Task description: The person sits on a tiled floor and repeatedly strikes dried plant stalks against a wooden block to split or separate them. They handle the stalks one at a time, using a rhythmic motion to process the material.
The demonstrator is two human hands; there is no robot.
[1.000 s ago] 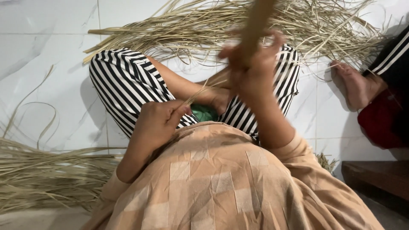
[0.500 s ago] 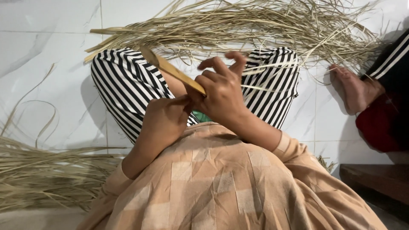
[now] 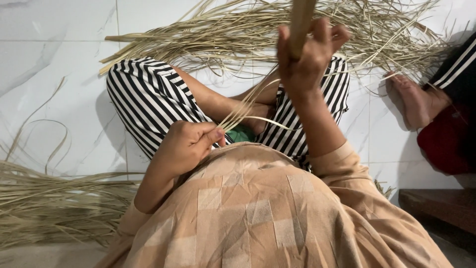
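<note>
I sit cross-legged on a white tiled floor in striped trousers (image 3: 148,99) and a tan checked top. My left hand (image 3: 191,144) pinches the near ends of a few thin pale straw strands (image 3: 243,111) over my lap. My right hand (image 3: 310,54) is raised high, closed around a flat wooden stick (image 3: 301,20) that runs out of the top of the view. The strands stretch from the left hand up toward the right hand. A small green thing (image 3: 241,133) shows between my legs.
A loose heap of dry straw (image 3: 258,30) lies across the floor beyond my knees. Another bundle of straw (image 3: 54,198) lies at the left. Another person's bare foot (image 3: 414,97) and dark and red clothing are at the right. A dark wooden board (image 3: 441,208) sits lower right.
My right hand dropped with the stick to meet the left hand at my lap, then swung up again, drawing along the strands. The left hand stayed at the lap.
</note>
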